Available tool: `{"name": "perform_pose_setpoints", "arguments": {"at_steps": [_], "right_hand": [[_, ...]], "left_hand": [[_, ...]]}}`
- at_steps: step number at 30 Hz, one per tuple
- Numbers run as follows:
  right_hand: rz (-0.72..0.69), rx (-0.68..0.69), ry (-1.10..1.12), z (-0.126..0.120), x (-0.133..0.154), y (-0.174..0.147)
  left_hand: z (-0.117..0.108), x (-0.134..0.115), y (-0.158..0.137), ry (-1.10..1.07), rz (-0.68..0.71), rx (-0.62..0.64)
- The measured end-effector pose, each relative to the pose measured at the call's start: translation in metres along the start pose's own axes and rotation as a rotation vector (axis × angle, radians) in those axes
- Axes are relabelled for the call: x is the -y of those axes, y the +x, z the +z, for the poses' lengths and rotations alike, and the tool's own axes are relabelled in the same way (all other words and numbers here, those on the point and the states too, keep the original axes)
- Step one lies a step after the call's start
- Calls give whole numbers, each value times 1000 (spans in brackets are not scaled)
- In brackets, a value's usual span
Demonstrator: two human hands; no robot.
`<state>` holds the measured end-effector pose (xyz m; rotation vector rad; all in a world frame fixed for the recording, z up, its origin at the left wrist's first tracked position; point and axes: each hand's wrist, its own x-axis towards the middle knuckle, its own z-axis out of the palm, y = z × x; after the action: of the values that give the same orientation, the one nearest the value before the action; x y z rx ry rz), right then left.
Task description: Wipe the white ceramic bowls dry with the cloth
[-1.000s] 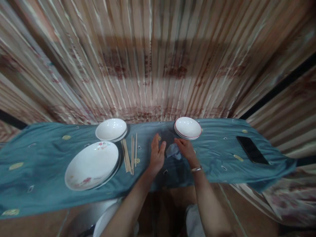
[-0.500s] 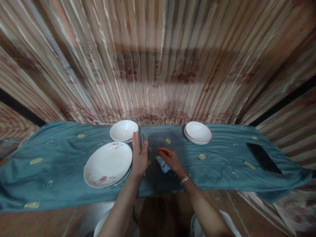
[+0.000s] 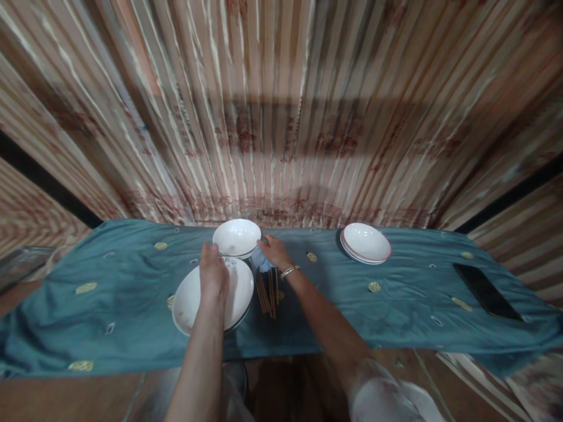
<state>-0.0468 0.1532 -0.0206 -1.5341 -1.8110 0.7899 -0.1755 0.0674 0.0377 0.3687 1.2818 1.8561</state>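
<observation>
"White bowls (image 3: 237, 235), stacked: where were they?"

"Left of centre at the far edge of the table (image 3: 334, 305), just beyond the large dish (image 3: 241, 287)."

"And the hands?"

"One at each side of the stack. The left hand (image 3: 214, 274) was by the left rim, with only a narrow gap between thumb and fingers. I couldn't tell whether it touched the china. The right hand (image 3: 276, 253) was closed around a crumpled blue cloth (image 3: 260, 262), its fingertips right at the right rim."

"How was that best handled?"

"Evenly, I'd say. Pressure from both sides at about the same height would have kept the stack level. The bowls looked smooth and shiny, so cloth on one side and bare skin on the other probably gripped differently; the left needed a firm, gentle hold."

"Anything in the way?"

"Chopsticks (image 3: 268, 296) lay right below the cloth, just right of the dish, and the cloth hid their far ends. A loose fold could have dragged them, so gathering it into the palm would have been wise. The left arm (image 3: 200, 363) crossed over the dish too, so a raised wrist made sense."

"And the right side?"

"Well apart: red-rimmed bowls (image 3: 366, 242) towards the far edge, and a phone (image 3: 486, 292) farther right. Neither crowded the hands."
</observation>
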Motion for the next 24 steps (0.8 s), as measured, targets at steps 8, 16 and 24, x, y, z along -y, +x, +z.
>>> {"name": "perform_pose_setpoints", "arguments": {"at_steps": [8, 16, 24], "right_hand": [[-47, 1, -64, 7, 5, 4], [-81, -43, -18, 4, 12, 1], [-118, -130, 88, -31, 23, -13]], "left_hand": [[-1, 6, 8, -166, -51, 3], [-3, 4, 5, -185, -57, -9], [2, -9, -21, -148, 27, 132]]}}
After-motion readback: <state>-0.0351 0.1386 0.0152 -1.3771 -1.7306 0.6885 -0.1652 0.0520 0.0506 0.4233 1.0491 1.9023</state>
